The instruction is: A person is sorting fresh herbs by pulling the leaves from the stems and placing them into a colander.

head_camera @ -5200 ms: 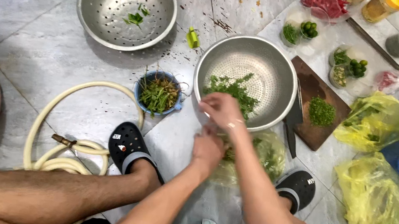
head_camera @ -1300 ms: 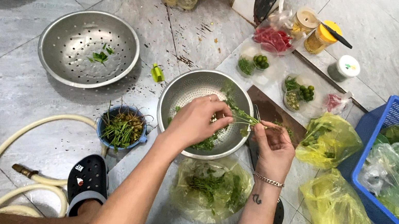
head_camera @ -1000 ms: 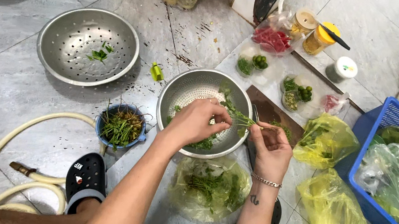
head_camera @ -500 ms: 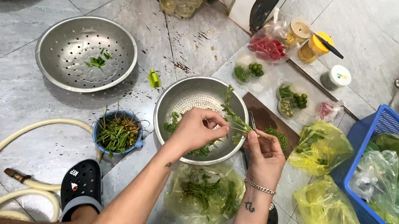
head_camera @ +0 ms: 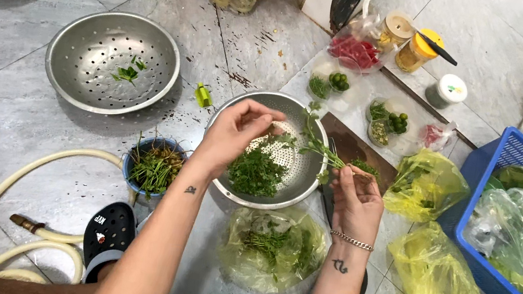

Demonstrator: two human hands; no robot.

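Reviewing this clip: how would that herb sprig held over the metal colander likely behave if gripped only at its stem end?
The herb sprig is thin-stemmed and arches between the left hand and right hand, so it probably droops. It looks very light for its length. Its small leaves seem easy to tear off; loose ones already lie in the colander.

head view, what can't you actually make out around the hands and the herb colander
- Left hand: its fingertips curl over the herb colander; whether they pinch a leaf is too small to tell.
- Right hand: holds a herb sprig, whose stem end is hidden by the fingers.
- Cutting board: mostly covered by sprig and hand.
- Blue basket: cut off by the right edge.
- Clear bag of greens: contents blurred by plastic.
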